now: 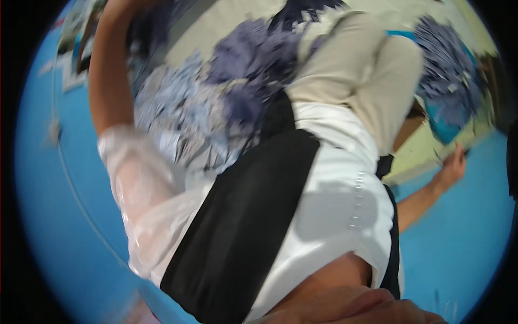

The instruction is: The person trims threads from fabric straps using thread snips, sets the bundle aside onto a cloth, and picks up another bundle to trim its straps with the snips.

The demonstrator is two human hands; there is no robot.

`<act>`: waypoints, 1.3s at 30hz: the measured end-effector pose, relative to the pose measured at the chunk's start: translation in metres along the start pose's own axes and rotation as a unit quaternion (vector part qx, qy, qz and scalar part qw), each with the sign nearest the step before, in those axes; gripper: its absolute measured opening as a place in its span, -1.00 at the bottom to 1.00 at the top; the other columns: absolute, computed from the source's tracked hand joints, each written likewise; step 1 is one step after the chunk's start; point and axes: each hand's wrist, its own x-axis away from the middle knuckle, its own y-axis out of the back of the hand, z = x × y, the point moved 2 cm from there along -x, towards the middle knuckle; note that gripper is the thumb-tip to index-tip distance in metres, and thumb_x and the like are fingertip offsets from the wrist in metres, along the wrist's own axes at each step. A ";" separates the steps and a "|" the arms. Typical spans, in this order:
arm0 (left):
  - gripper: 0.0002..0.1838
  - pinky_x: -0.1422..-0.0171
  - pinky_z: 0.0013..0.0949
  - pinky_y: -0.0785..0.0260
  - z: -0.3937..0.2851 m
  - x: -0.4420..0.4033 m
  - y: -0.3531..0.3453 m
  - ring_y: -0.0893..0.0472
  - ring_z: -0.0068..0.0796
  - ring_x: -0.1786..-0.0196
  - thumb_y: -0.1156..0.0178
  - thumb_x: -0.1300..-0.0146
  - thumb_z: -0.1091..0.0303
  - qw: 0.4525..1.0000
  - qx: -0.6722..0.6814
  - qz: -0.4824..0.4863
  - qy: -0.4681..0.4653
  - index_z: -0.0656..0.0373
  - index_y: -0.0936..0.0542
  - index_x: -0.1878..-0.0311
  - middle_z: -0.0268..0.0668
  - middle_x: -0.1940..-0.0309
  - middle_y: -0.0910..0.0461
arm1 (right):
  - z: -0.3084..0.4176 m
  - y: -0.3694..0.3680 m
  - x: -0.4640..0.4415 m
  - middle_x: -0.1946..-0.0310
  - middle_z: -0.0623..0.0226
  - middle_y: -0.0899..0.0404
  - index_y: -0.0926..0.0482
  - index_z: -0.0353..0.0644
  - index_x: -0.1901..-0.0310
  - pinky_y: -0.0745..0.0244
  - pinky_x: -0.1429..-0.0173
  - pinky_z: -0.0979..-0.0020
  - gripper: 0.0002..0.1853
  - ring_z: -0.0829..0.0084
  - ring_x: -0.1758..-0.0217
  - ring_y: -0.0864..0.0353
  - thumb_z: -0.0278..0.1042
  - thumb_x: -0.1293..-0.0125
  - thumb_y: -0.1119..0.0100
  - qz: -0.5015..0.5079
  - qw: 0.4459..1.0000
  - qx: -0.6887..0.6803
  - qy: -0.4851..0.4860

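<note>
The work in hand seems to be handling loose cloth pieces, though the exact step cannot be told. The right hand [452, 166] is well apart from the left arm [110, 70], its fingers apparently curled around a slender dark item [467, 152], too blurred to identify. The left arm reaches to the top edge, where its hand is cut off, so its grip cannot be told. Picking out one piece would call for a careful pinch, as the layers look tangled.

Left of the wearer's beige trousers [345, 59], pale blue-grey cloth pieces [178, 108] lie in a crumpled, many-edged heap beside darker slate-purple cloth pieces [251, 51]. On the right, near the right hand, a slate-blue bundle [448, 70] fans out in thin, ribbon-like folds, in or on a teal container [445, 132] with a smooth, rounded edge. The cloth looks soft and matte. The white shirt [345, 200] has a sheer, glossy sleeve [151, 200]; a flat black panel [243, 221] crosses its front.
</note>
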 end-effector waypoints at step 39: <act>-0.74 0.00 -0.34 -0.51 -0.201 -0.081 -0.352 -0.67 -0.46 0.17 -0.15 -0.45 0.40 0.821 0.397 0.361 0.197 0.40 -0.63 -0.03 -0.14 0.18 -0.74 | -0.166 -0.102 -0.558 0.25 0.05 -0.76 -0.76 -0.27 0.28 -0.61 0.01 0.18 -0.65 0.13 0.19 -0.76 -0.14 -0.01 -0.40 0.401 0.691 0.601 -0.035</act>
